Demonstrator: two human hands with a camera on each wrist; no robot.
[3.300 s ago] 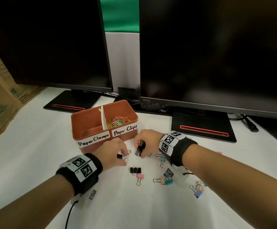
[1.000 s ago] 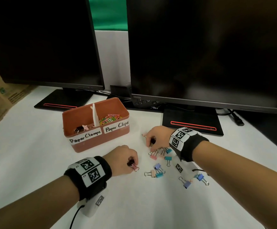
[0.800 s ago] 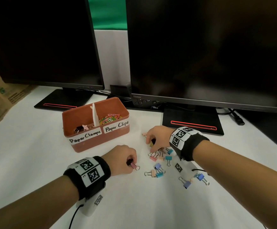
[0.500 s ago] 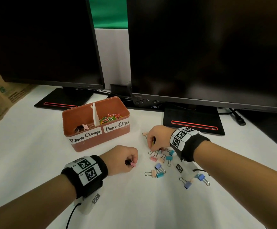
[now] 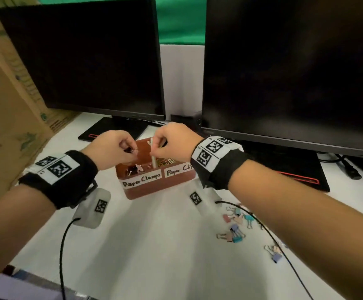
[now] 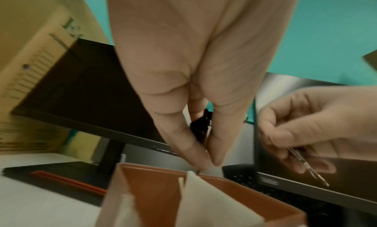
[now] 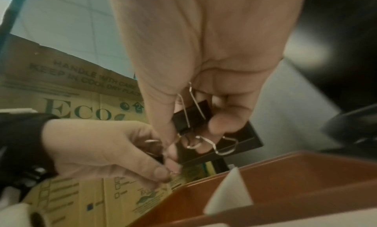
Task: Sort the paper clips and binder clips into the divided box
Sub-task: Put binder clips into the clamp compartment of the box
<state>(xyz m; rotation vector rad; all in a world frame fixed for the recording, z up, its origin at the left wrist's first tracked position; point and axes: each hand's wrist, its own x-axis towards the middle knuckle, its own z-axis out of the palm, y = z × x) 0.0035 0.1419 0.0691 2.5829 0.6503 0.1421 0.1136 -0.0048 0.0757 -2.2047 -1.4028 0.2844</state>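
Above the divided box (image 5: 154, 187), both my hands are hovering side by side, wrists raised, knuckles up, fingers pointing down.

Item 1, left hand (image 5: 113, 148): thumb & fingertips are pinching a small black binder clip (image 6: 200, 125) over the L compartment, the one labelled "Paper Clamps". Fingers are curling inward; wire handles are poking out near the tips. Forearm is coming in from lower left, w/ a black wristband (image 5: 57, 180) carrying printed markers.

Item 2, right hand (image 5: 171, 141): fingers are curling round bigger black binder clips (image 7: 193, 116), two as far as I can make out, silver wire loops hanging below the palm. Hand is sitting roughly over the white divider (image 5: 152, 152); I can't tell which compartment it is over. Forearm is entering from lower right, same kind of band.

Item 3, box: reddish-brown, standing on the white desk (image 5: 154, 245) in front of two dark monitors. L side is holding a few binder clips; R side, labelled "Paper Clips", is holding coloured paper clips (image 5: 165, 162).

Item 4, loose stock: pastel binder clips (image 5: 234, 226) (pink, blue, teal) are lying scattered on the desk under my right forearm, well apart from the box.

Item 5, misc: cardboard carton (image 5: 7, 105) is leaning at far left; black cables are trailing from both wrist units across the desk.
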